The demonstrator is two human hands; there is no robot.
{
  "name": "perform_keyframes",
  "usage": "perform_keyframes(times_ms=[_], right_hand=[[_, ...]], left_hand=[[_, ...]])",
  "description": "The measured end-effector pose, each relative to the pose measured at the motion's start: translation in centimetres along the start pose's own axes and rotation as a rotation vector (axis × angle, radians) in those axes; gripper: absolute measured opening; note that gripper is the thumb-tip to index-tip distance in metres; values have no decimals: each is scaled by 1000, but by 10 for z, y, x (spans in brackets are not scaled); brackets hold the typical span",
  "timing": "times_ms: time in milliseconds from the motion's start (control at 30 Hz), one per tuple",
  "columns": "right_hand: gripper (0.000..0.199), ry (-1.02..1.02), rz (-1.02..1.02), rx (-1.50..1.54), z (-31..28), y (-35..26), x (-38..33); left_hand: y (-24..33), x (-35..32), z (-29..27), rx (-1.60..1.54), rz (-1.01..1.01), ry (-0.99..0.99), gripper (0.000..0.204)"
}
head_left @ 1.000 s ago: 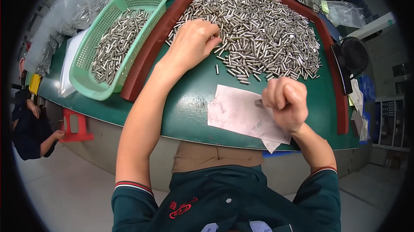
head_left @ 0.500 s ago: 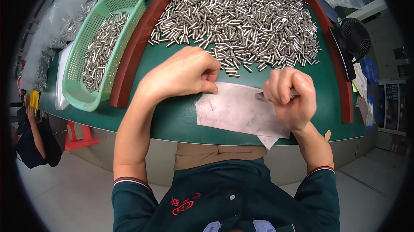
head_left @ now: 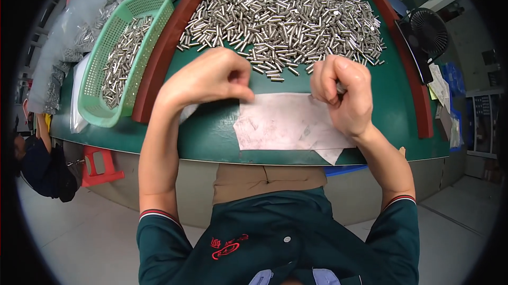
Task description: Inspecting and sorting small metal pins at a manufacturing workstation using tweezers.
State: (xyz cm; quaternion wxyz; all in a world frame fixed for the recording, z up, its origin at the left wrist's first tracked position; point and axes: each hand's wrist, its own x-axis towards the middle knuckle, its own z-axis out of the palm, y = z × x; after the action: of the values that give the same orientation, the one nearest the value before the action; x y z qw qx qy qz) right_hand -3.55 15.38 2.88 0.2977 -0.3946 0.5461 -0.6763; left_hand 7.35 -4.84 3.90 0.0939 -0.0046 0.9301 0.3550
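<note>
My left hand (head_left: 214, 77) hovers over the green tabletop, left of a stained pale cloth (head_left: 275, 126). Its fingers curl in toward the thumb, slightly blurred; whether anything is inside them is hidden. Above the cloth's right end, my right hand (head_left: 346, 92) is closed, with a small grey bit of a metal pin showing between its fingers. Beyond both hands spreads a large pile of short, shiny metal pins (head_left: 286, 17). Something whitish (head_left: 188, 111) peeks out beside my left wrist.
Dark red wooden rails (head_left: 151, 86) border the pile. Left of them stands a green perforated basket (head_left: 92, 89) holding more pins, with clear bags of pins behind. A small black fan (head_left: 428, 33) stands at right. Another person (head_left: 39, 163) and a red stool (head_left: 100, 166) are at far left.
My left hand has lifted off the cloth's upper left corner and moved left. My right hand has turned, and the pin end that stuck out to its left is no longer seen.
</note>
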Motion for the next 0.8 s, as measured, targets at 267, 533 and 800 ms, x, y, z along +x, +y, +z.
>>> perform_keyframes(times_ms=[267, 533, 800], right_hand=[[27, -368, -1057, -662, -11, 15, 5], [27, -378, -1114, -793, -13, 24, -5], [32, -272, -1095, -798, -24, 28, 4]], left_hand=[[0, -79, 24, 89, -22, 896, 19], [-5, -50, 19, 396, 104, 720, 20], [-24, -2, 17, 443, 243, 592, 8]])
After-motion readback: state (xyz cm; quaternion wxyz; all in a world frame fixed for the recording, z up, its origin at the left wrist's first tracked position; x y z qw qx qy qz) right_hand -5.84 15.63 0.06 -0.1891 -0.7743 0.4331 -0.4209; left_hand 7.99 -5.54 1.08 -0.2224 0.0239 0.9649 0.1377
